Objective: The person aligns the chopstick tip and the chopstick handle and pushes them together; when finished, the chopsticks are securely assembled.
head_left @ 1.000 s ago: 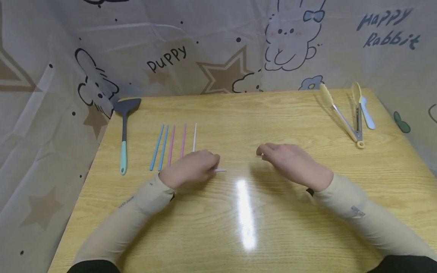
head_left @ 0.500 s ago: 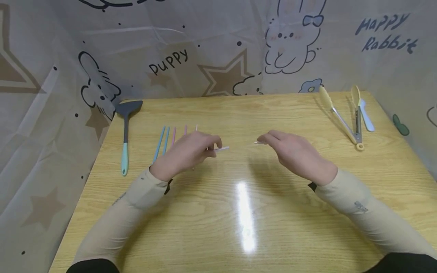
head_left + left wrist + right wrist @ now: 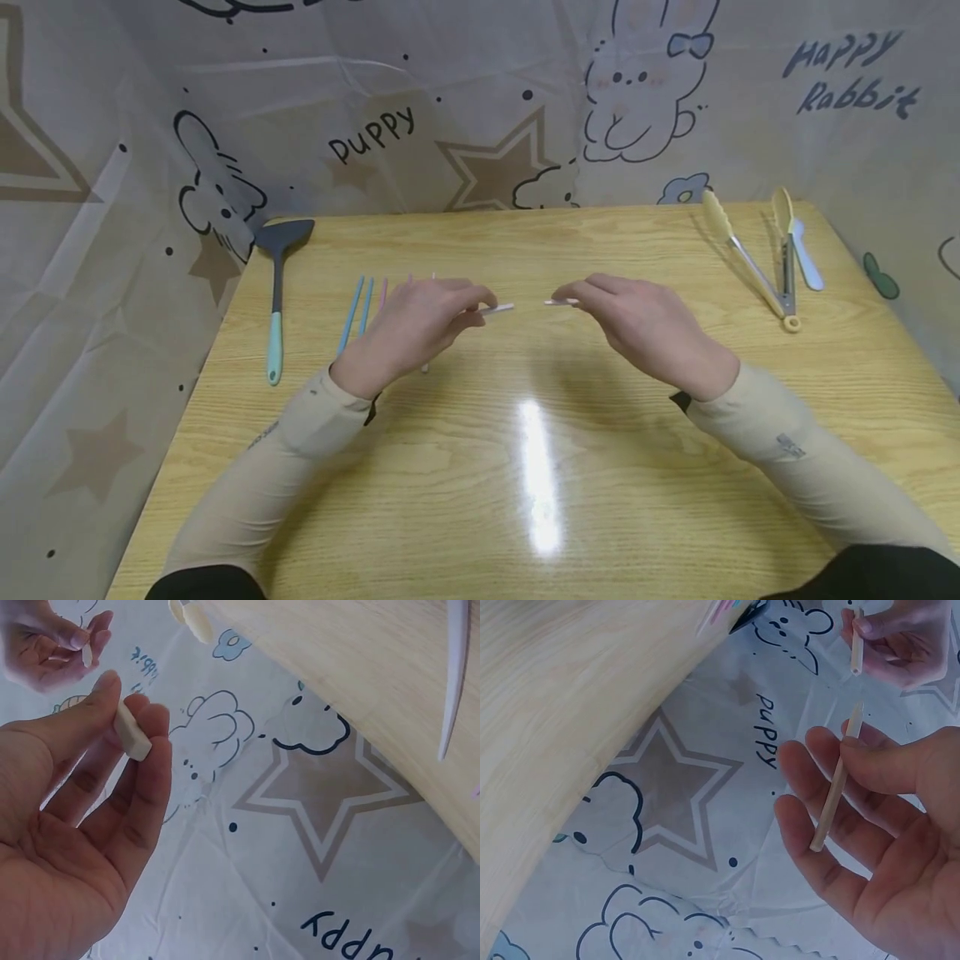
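My left hand (image 3: 423, 325) pinches a short pale stick (image 3: 133, 735) between thumb and fingers above the table. Its squared end shows in the left wrist view. Opposite, my right hand (image 3: 645, 325) holds another short pale stick (image 3: 835, 784), narrower toward one end, with the thumb pressing it against the fingers. In the head view the two sticks point toward each other with a small gap between. Under the left hand lie two blue chopsticks (image 3: 350, 315), pink ones (image 3: 384, 290) and a white one (image 3: 425, 367), partly hidden by that hand.
A dark-headed spatula (image 3: 276, 283) with a mint handle lies at the table's left. Cream-tipped tongs (image 3: 767, 271) stand spread at the back right, beside a light blue handled utensil (image 3: 807, 257). A printed cloth (image 3: 480, 100) hangs behind the wooden table (image 3: 480, 467).
Both hands have lifted and moved toward the far side with their sticks. They have also come closer together, narrowing the gap between the stick ends.
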The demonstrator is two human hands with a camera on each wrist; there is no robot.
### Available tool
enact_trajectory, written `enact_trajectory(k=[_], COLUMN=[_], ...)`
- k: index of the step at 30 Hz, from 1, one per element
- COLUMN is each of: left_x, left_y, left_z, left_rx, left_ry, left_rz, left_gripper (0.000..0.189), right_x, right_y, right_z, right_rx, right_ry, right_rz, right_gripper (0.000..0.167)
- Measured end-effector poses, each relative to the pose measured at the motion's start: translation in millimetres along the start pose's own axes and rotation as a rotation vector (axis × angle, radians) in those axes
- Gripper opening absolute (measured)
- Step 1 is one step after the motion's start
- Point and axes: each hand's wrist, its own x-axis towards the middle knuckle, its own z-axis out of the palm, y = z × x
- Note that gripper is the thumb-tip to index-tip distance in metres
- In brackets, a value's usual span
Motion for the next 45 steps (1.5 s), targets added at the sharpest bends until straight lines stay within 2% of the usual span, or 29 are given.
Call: enact_trajectory(k=[6,14,26,45], left_x=[2.2,3.7,3.8,3.2], left_y=[2.5,7.1,8.9,13.8], left_z=[-1.5,-2.2,-0.5,-3.2], left_rx=[-0.01,-0.008,-0.024,0.021], left_ry=[0.084,0.111,0.124,0.087], left_rz=[0.062,0.104,0.106,0.096], left_gripper=[0.02,0.016,0.015,0.017], right_x=[6.8,10.6,11.4,10.7], right_y=[-5,-7,-7,-7], right_z=[2,4,7,10], right_rx=[0.024,0.038,0.048,0.054], right_ry=[0.054,0.068,0.057,0.047], right_rz=[-0.017,-0.034,-0.029,-0.063], right_gripper=[0.024,0.022,0.02,0.024])
